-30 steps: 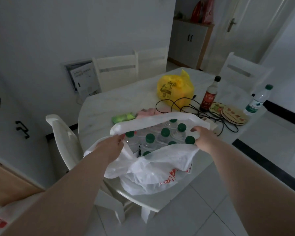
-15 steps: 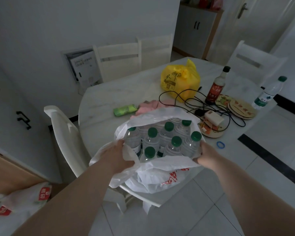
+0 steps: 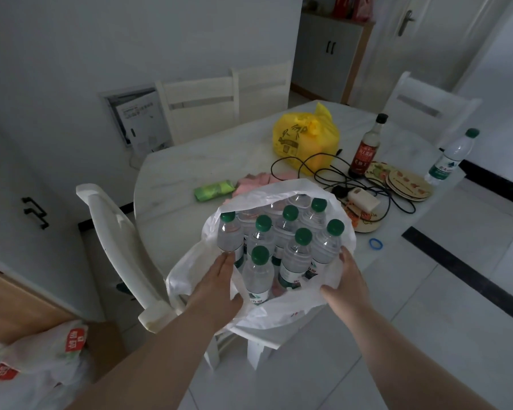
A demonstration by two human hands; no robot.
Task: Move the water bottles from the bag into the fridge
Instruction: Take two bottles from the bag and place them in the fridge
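Observation:
A white plastic bag (image 3: 282, 316) sits on the near edge of the white table (image 3: 190, 170), its mouth spread wide. Several clear water bottles (image 3: 293, 255) with green caps stand upright inside, packed together. My left hand (image 3: 216, 287) presses the bag's left rim down, fingers flat against the plastic next to the leftmost bottle. My right hand (image 3: 345, 281) grips the bag's right rim beside the rightmost bottle. Neither hand holds a bottle. No fridge is in view.
On the table lie a yellow bag (image 3: 305, 137), a dark sauce bottle (image 3: 366, 149), a lone water bottle (image 3: 450, 158), black cables with an adapter (image 3: 363, 199), coasters (image 3: 409, 184) and a green packet (image 3: 214, 189). A white chair (image 3: 122, 250) stands left; another bag (image 3: 36, 365) lies on the floor.
Both hands have pulled the bag's rim outward and down, so more of the bottles shows. The view has tilted downward and closer to the bag.

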